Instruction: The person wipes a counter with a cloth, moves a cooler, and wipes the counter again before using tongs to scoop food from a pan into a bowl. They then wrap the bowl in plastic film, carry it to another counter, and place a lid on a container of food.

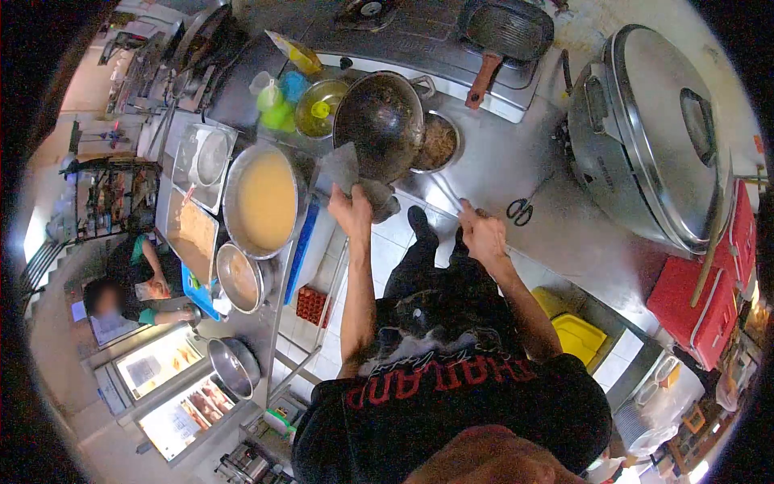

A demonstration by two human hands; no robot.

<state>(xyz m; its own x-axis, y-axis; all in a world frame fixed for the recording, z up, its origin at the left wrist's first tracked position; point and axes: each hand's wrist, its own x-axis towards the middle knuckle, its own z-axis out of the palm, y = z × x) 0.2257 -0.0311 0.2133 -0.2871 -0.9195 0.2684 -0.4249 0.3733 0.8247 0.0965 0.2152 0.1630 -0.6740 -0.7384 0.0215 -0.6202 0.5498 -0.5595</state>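
My left hand is closed around a grey cloth at the near edge of a dark wok. The cloth covers that part of the wok, so the grip beneath it is hidden. My right hand is wrapped around the handle of a long metal utensil, whose far end is blurred by motion. Just right of the wok stands a metal bowl with brown food. Black-handled scissors lie on the steel counter, right of my right hand.
A large lidded cooker occupies the right counter. A ridged pan sits on the stove behind. At left are a pot of yellowish liquid, a smaller pot and an oil bowl. Another person works beyond them.
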